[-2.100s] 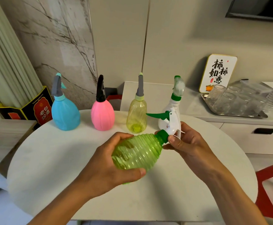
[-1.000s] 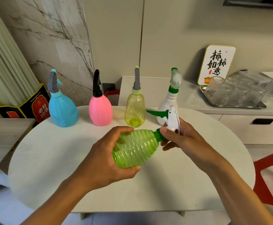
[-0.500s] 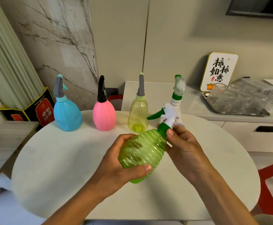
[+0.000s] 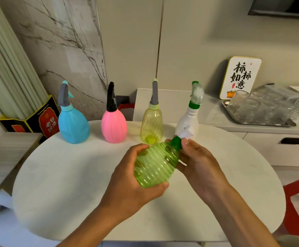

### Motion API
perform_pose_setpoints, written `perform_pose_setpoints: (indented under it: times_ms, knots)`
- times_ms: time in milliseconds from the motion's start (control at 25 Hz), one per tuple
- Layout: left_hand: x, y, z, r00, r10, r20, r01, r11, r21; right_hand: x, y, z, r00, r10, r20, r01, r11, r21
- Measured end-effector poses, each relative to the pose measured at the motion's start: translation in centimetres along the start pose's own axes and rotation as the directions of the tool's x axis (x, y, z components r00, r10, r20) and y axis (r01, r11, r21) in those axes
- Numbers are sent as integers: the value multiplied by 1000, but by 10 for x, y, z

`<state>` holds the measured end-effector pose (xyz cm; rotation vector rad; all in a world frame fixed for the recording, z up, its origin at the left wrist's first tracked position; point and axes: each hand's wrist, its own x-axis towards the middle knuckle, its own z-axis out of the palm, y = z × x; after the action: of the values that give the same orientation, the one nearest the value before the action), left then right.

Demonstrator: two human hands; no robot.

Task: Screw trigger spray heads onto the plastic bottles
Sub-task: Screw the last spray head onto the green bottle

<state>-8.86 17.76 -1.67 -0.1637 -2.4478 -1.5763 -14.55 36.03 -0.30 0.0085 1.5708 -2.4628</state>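
While the left hand [image 4: 136, 177] wraps around the belly of the ribbed green bottle [image 4: 155, 164], fingers closed tight on it, the bottle sits tilted above the middle of the round white table [image 4: 65, 184] with its neck pointing up and away. Right hand [image 4: 198, 163] is up at the neck, thumb and fingertips pinched shut on the dark green collar [image 4: 176, 142] of the white spray head [image 4: 184, 133], which is sitting on the bottle's mouth; can't tell how far it's threaded on. Only one view, the head cam, so that's all you get. Lined up along the far edge of the table, all upright with heads already on: blue bottle [image 4: 73, 125], pink bottle [image 4: 114, 126], yellow see-through bottle [image 4: 151, 125] and white bottle [image 4: 189, 120] just behind the spray head. Off to the right, on a counter, a metal tray [image 4: 262, 123] of clear glasses.
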Motion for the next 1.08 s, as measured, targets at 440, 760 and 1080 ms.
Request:
perform_pose_setpoints:
  times_ms: [440,760,1080]
  knots:
    - [-3,-1,6,954,292,-66,-251,900,356,-2,3,6,1000,-6,-7,6,999,37]
    - [-3,-8,11,896,444,-30,-336,720,607,-2,5,5,997,-1,-75,-1,1000,-27]
    - [2,-12,7,856,514,-55,-341,642,686,-1,0,1,1000,-4,-14,3,1000,-30]
